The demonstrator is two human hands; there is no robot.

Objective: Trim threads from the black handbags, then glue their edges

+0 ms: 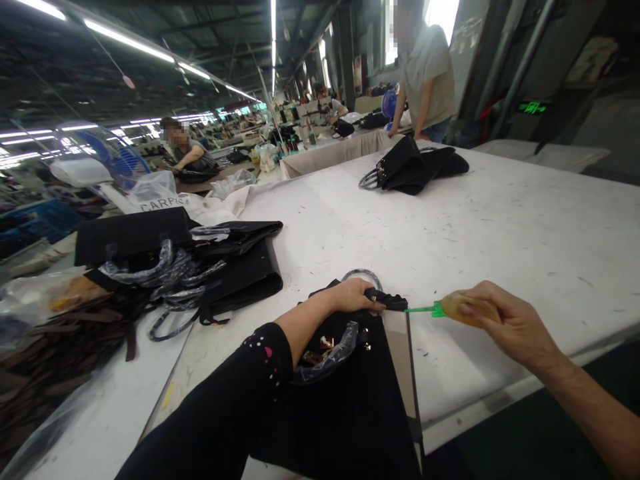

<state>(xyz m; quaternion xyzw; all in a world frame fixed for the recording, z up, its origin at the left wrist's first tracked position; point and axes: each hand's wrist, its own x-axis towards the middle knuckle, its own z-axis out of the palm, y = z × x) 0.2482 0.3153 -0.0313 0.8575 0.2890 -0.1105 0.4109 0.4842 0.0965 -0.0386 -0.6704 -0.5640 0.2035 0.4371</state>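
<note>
A black handbag (360, 400) lies on the white table (500, 253) right in front of me, its handle wrapped in clear plastic. My left hand (353, 295) is closed on a black strap (393, 303) at the bag's top edge. My right hand (500, 320) is closed on a small tool with a yellowish handle (463, 308) and a thin green tip (425, 309). The green tip points left and meets the end of the strap. Gold metal fittings (320, 350) show inside the bag.
A heap of black bags (200, 260) with plastic-wrapped handles lies at the left. Another black bag (413, 167) sits at the table's far side. A person in a grey shirt (425, 73) stands behind it. Another person (187, 153) works at the far left.
</note>
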